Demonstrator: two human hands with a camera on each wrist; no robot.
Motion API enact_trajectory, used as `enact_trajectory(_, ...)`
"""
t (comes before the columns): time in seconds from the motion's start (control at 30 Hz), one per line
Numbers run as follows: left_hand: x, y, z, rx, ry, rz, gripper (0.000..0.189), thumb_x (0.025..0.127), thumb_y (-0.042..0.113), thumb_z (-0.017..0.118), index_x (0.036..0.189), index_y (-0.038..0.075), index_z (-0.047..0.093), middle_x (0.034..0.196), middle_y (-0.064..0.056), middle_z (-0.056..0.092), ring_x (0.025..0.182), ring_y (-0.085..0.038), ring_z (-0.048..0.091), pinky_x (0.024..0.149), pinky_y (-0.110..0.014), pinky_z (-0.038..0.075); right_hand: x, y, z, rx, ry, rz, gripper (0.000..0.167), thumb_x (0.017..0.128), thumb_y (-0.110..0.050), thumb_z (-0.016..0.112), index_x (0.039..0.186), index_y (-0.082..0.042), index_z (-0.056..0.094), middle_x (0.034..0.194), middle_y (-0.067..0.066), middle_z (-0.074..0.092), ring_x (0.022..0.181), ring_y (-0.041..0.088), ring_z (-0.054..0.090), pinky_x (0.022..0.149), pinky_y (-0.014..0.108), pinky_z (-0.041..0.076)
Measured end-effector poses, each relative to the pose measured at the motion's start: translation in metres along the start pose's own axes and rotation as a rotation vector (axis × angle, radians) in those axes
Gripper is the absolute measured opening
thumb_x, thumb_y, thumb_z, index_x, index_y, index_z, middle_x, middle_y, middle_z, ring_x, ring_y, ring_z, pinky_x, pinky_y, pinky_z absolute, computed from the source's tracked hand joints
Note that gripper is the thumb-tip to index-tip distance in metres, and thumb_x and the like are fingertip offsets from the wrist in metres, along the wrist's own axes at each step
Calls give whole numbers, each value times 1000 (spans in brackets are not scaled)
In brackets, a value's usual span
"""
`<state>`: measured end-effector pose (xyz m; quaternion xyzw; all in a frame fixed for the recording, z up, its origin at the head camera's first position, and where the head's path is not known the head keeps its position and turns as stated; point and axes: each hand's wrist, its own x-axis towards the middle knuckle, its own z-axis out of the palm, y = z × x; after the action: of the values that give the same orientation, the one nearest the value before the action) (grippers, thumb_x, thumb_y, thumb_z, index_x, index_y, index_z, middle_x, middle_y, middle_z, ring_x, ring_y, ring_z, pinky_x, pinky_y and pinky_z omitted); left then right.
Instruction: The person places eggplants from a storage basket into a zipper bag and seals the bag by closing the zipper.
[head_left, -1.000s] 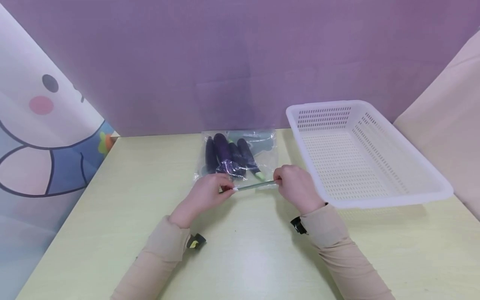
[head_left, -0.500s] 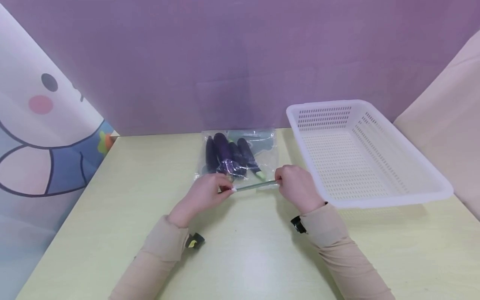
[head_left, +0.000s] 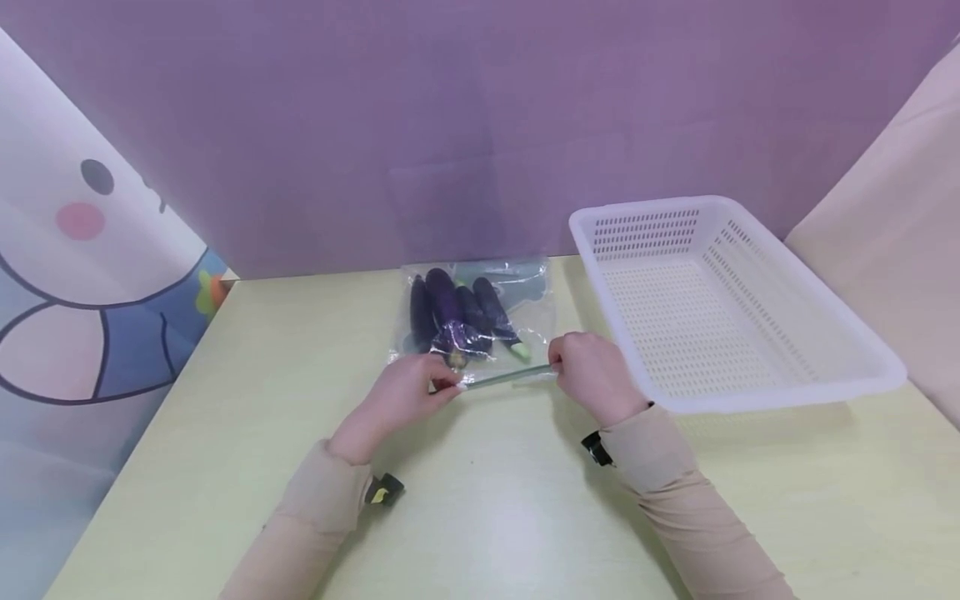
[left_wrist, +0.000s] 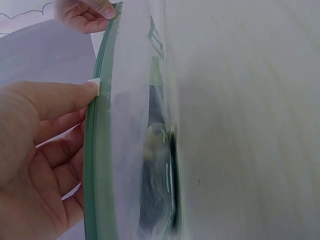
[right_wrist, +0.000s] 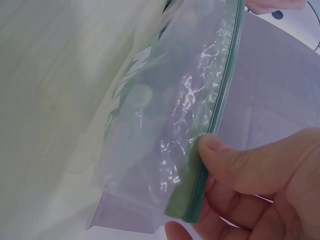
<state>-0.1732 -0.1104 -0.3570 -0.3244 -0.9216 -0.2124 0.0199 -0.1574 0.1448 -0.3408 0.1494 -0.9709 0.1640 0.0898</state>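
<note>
A clear zip bag [head_left: 534, 321] lies on the table with several dark purple eggplants [head_left: 446, 308] inside. Its green zip strip [head_left: 510, 377] is lifted at the near side and runs between both hands. With thumb and fingers, my left hand [head_left: 401, 396] pinches the small white slider [left_wrist: 95, 87] on that strip. My right hand [head_left: 596, 375] grips the strip's right end, thumb on the near face and fingers behind, as the right wrist view shows. The left hand partly covers the bag's near left corner in the head view.
On the right of the table [head_left: 480, 517] stands a white perforated plastic basket [head_left: 750, 400], close to the right hand. A purple backdrop [head_left: 480, 133] rises behind the table, and a cartoon-print cloth [head_left: 75, 333] hangs at the left.
My left hand has moved slightly left and toward me along the strip, with the white slider. More of the green strip shows between the hands. The right hand stays nearly still.
</note>
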Motion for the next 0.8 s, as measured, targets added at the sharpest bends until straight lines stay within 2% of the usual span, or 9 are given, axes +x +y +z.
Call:
enact_trajectory(0.13, -3, -2, 0, -3, -3, -12, 10, 83, 15, 71, 91, 11, 73, 84, 0, 69, 75, -11, 63, 72, -28, 53, 1, 0, 0, -5, -17, 3, 16, 74, 6, 61, 73, -8, 69, 75, 6, 68, 68, 23, 62, 61, 36, 50)
enact_trajectory(0.57, -8, -7, -2, 8, -4, 15, 8, 83, 16, 71, 89, 11, 73, 80, 3, 67, 72, -7, 59, 68, -24, 50, 0, 2, 1, -3, -35, 4, 18, 74, 7, 59, 70, -9, 67, 74, 5, 68, 65, 21, 59, 60, 34, 49)
enact_trajectory(0.8, -13, -9, -4, 8, -11, -22, 7, 83, 17, 71, 88, 12, 72, 82, 3, 68, 74, -9, 60, 71, -28, 52, 0, 1, 1, -5, -41, 2, 18, 74, 6, 60, 71, -9, 67, 75, 5, 68, 67, 21, 60, 61, 35, 50)
